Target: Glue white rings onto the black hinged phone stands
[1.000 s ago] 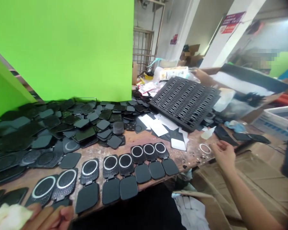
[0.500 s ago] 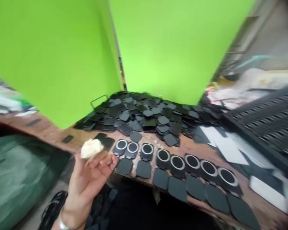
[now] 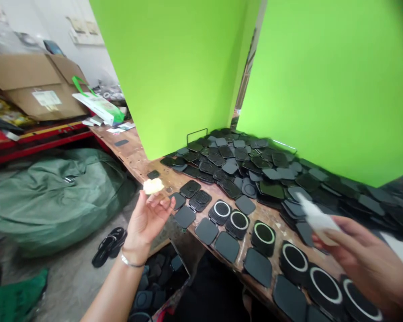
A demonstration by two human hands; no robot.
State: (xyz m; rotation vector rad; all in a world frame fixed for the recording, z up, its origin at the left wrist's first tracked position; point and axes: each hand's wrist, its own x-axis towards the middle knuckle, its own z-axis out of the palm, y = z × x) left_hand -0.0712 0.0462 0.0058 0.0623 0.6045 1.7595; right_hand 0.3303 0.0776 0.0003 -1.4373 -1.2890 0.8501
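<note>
My left hand (image 3: 150,222) is closed, palm up, near the table's front edge. Its thumb and fingertips hold a crumpled pale cream lump (image 3: 153,186), whose material I cannot make out. On the right, my right hand (image 3: 362,252) grips a small white nozzle bottle (image 3: 319,219), tilted with the tip up and left. Both are somewhat blurred. Below the bottle runs a row of hinged black square pieces, several with a light ring, such as this ringed piece (image 3: 263,232). Flat dark covers (image 3: 258,266) hang open toward me. Left of them lies a piece without a light ring (image 3: 200,201).
A big heap of dark square pieces (image 3: 228,165) fills the table's back, before tall green panels (image 3: 188,67). Left are a green sack (image 3: 53,201), black sandals (image 3: 109,246) and a cardboard box (image 3: 36,89). More dark pieces (image 3: 154,286) lie below the table edge.
The view has swung left, bringing the box, sack and sandals into sight. My right hand has come into view with the white bottle. My left hand still holds the pale lump.
</note>
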